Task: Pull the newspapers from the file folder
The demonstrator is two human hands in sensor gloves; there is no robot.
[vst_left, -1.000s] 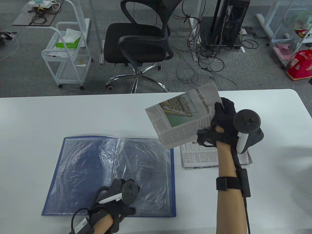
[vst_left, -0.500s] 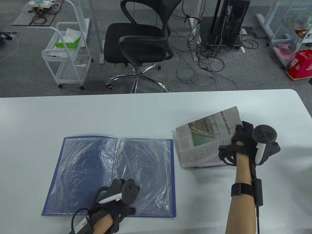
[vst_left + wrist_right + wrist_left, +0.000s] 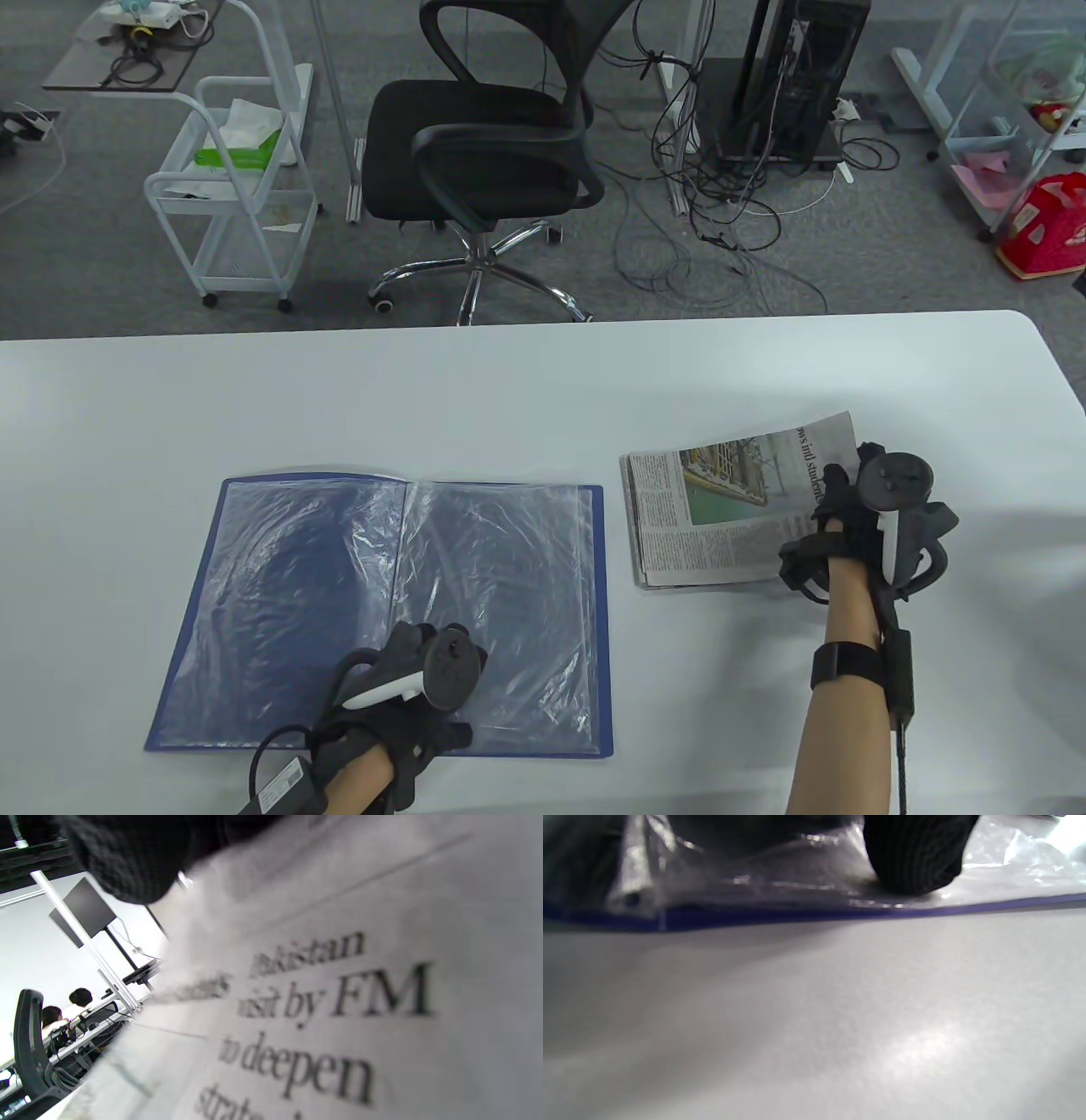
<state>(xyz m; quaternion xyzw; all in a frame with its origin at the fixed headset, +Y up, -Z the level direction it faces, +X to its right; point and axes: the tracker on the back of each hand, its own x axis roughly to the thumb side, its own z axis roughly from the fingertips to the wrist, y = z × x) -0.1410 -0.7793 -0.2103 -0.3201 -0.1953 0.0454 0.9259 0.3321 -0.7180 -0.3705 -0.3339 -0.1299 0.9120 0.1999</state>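
Observation:
An open blue file folder [image 3: 382,611] with clear plastic sleeves lies flat on the white table [image 3: 509,382]. My left hand [image 3: 407,688] rests on the folder's near edge, and a gloved fingertip [image 3: 916,857] presses the plastic sleeve in the left wrist view. To the folder's right lies a stack of newspapers [image 3: 721,526]. My right hand [image 3: 848,518] holds the top newspaper at its right edge, now almost flat on the stack. The right wrist view shows its print [image 3: 339,1027] close up under a gloved finger [image 3: 127,861].
A black office chair [image 3: 492,153], a white trolley [image 3: 237,187] and a computer tower with tangled cables [image 3: 764,127] stand on the floor beyond the table's far edge. The table's right edge curves near my right hand.
My right hand has carried the newspaper from up in the air down and to the right onto the stack beside the folder. My left hand has not moved.

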